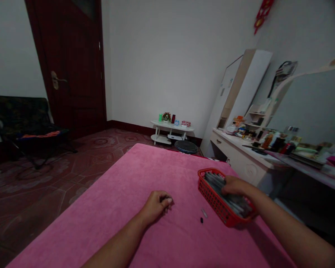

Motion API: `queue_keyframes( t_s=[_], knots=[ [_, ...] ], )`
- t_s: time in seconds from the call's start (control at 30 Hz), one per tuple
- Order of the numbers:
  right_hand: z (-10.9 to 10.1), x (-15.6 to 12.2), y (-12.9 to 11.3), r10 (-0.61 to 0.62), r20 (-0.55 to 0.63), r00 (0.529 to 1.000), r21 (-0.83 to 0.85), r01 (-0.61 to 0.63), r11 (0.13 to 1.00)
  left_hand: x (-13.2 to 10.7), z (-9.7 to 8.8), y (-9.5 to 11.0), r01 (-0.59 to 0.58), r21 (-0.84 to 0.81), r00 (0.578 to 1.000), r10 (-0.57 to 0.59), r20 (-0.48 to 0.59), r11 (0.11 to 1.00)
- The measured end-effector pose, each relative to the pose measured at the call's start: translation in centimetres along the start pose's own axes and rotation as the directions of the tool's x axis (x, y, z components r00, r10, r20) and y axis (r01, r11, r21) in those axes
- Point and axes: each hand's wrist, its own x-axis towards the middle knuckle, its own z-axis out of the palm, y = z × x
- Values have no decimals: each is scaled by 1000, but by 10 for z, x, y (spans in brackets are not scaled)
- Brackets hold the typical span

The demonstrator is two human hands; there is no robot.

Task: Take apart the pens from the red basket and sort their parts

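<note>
My left hand [157, 204] rests on the pink cloth [134, 193] with its fingers curled into a loose fist; whether anything is inside it is hidden. My right hand [232, 185] reaches into a red plastic basket [212, 199] full of several long grey items [215, 179], its fingers bent down among them. Two small pieces, one pale [204, 213] and one black [201, 220], lie on the cloth between my hands, just left of the basket.
The pink-covered surface ends ahead and at the left, with tiled floor beyond. A white dresser [240, 156] crowded with bottles stands at the right, a low white side table [170, 132] at the far wall, a dark folding chair [25, 126] and a door [72, 67] at the left.
</note>
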Motion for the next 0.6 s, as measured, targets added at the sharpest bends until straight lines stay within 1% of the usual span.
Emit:
queue_keyframes(
  t_s=[0.1, 0.23, 0.3, 0.4, 0.47, 0.53, 0.6],
  knots=[
    [5, -3, -6, 25, 58, 998, -9, -24, 1000, 0, 0, 0, -5, 9, 1000, 5, 4, 1000],
    [6, -10, -10, 55, 42, 998, -28, -54, 998, -1, 0, 1, -1, 13, 1000, 1, 10, 1000],
    [4, -13, -7, 69, 39, 997, -22, -68, 997, -1, 0, 1, -1, 15, 1000, 1, 11, 1000],
    [3, -16, 7, 80, 43, 996, 4, -80, 997, -1, 0, 2, -3, 11, 1000, 3, 7, 1000],
    [2, -17, 17, 89, 27, 996, 15, -90, 996, 0, 0, 0, 1, -4, 1000, -1, -3, 1000],
    [-3, -17, 24, 108, -13, 994, 9, -108, 994, 1, 1, -1, 6, -28, 1000, -7, -20, 1000],
    [-12, -19, 21, 117, -76, 990, -1, -117, 993, 3, 2, -2, -21, -34, 998, 18, -64, 999]
  ],
)
